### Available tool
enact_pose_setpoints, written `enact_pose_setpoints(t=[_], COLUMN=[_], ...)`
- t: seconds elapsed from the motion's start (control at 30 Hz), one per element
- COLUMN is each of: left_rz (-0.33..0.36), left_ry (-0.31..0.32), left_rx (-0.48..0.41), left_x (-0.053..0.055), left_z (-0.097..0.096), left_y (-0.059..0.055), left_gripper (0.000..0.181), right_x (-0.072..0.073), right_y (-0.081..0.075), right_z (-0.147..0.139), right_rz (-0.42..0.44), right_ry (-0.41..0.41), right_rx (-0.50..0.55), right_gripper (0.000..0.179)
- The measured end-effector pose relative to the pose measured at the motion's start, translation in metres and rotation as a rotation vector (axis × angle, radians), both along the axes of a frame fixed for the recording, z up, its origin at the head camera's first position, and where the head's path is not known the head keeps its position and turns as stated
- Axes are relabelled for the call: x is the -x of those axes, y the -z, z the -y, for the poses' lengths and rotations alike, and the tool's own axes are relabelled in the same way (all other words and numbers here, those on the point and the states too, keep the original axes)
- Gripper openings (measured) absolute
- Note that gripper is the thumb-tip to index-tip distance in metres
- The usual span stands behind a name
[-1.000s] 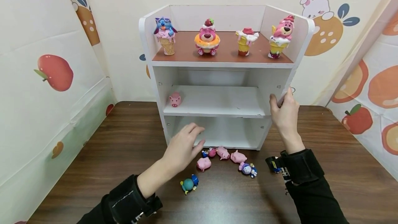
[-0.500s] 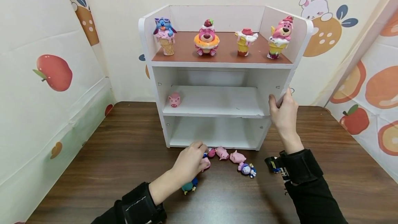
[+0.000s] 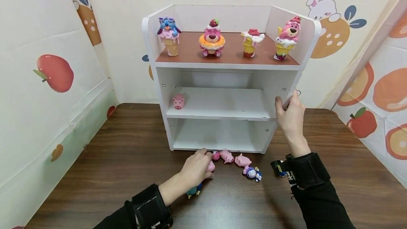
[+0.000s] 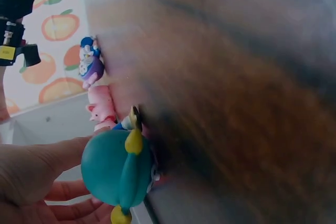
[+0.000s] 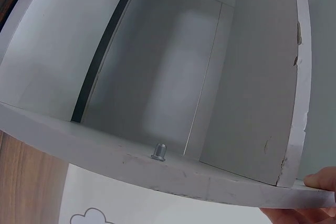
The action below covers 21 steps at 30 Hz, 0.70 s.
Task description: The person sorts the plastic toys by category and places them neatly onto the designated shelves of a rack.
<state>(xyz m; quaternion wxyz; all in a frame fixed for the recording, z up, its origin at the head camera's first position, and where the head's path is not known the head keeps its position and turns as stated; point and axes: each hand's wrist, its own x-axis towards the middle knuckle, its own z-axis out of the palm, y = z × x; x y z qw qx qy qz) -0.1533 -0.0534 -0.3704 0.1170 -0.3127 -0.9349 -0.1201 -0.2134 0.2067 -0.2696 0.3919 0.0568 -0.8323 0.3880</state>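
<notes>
My left hand (image 3: 194, 169) is low over the table in front of a white shelf unit (image 3: 219, 66). Its thumb and fingers are curled about a pink pig figurine (image 3: 211, 166), which is partly covered by the hand. Beneath the wrist lies a teal and blue figurine (image 3: 193, 191), which looms large as a teal ball (image 4: 107, 163) in the left wrist view and hides the fingertips. My right hand (image 3: 291, 117) grips the unit's right side panel, thumb in front; in the right wrist view its thumb (image 5: 321, 179) presses the panel edge.
Pink pigs (image 3: 243, 160) and a blue and purple figurine (image 3: 252, 174) lie on the wooden table (image 3: 133, 162). One pig (image 3: 178, 101) stands on the middle shelf. Several ice-cream and bear figurines, such as a pink bear (image 3: 212, 41), line the top.
My left hand has come down and to the right from above the table, and its fingers have closed about the pink pig. The right hand keeps its hold on the side panel.
</notes>
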Motion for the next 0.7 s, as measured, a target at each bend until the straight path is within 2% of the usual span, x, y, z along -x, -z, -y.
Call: enact_pose_setpoints(t=[0.2,0.3,0.5,0.7], left_rz=[0.025,0.072,0.281,0.457], left_ry=[-0.004,0.001,0.021,0.045], left_rx=[0.005,-0.028,-0.153,-0.269], left_x=[0.003,0.006,0.01,0.015], left_z=[-0.003,-0.002,0.003,0.01], left_y=[0.001,-0.001,-0.011,-0.01], left_gripper=[0.035,0.032,0.029,0.027], right_x=[0.001,0.0,0.001,0.001], right_y=[0.0,0.001,0.0,0.001], right_z=[-0.001,0.0,-0.001,-0.001], right_rz=[-0.003,-0.004,-0.01,-0.017], right_ry=[0.0,-0.002,0.002,-0.003], right_rx=[-0.002,-0.001,-0.006,-0.006], right_gripper=[0.036,0.036,0.035,0.036])
